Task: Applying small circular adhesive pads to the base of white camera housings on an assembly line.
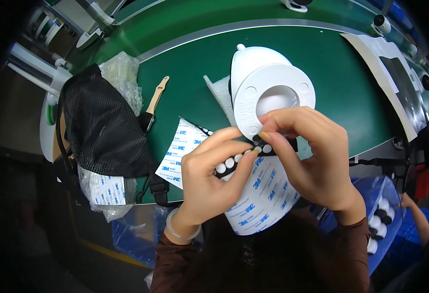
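My left hand [212, 168] is closed on a sheet of adhesive pads [265, 195], with white backing and blue print, bent downward toward me. Along the sheet's black upper edge runs a row of white round pads [229, 162]. My right hand [319, 156] pinches a small black pad [257, 138] between thumb and forefinger, just above that row. Right behind the fingertips lies a white rounded plastic housing [256, 56], its ring-shaped base [246, 105] facing me. Shallow round recesses mark the ring. Whether the black pad touches the ring or the sheet, I cannot tell.
A second printed sheet [175, 158] lies left of my left hand. Beyond it are a black mesh bag [104, 122], a wooden-handled brush [158, 95] and clear plastic wrap [124, 78]. White foam [219, 95] sits beside the housing. At right, cardboard [378, 73]; below, a blue bin [382, 190] and another person's arm [419, 219].
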Available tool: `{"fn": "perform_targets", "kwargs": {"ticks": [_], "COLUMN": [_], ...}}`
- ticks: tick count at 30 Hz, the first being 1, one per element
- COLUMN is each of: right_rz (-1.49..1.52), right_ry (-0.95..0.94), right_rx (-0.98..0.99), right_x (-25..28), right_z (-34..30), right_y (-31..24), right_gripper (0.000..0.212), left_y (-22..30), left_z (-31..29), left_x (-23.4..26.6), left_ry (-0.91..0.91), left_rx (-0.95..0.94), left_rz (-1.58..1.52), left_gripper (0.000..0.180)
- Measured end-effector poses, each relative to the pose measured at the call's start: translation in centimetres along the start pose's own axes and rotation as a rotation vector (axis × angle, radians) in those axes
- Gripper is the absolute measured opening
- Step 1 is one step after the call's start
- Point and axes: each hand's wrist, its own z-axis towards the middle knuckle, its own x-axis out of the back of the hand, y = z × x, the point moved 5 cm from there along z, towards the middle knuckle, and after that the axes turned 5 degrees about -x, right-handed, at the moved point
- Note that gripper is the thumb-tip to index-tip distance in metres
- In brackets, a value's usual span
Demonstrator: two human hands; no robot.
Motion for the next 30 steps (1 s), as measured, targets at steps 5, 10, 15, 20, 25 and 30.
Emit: {"fn": "perform_targets", "kwargs": {"ticks": [5,10,15,20,25,30], "right_rz": [-0.066,-0.138,-0.17,-0.146,-0.059,-0.02], "right_ry": [0.063,0.072,0.074,0.07,0.187,-0.128], "right_rx": [-0.002,0.014,0.016,0.018,0.07,0.026], "right_x": [-0.3,-0.3,-0.6,-0.9,2.3,2.8], "right_z": [0.3,0.3,0.4,0.6,-0.2,-2.4], "right_y": [0.0,-0.2,-0.3,-0.9,-0.4,0.2], "right_gripper": [0.011,0.01,0.01,0.011,0.016,0.015], "left_y": [-0.2,-0.3,-0.4,0.1,1.2,2.6], "left_z": [0.2,0.3,0.4,0.2,-0.4,0.2], "left_x": [-0.3,-0.3,-0.2,0.4,1.5,1.3], "left_ry": [0.017,0.021,0.033,0.034,-0.01,-0.107], "left_rx": [-0.01,-0.018,-0.028,-0.028,0.025,-0.01], "left_rz": [-0.021,-0.032,-0.048,-0.003,0.017,-0.012], "left_gripper": [0.012,0.012,0.012,0.012,0.011,0.015]}}
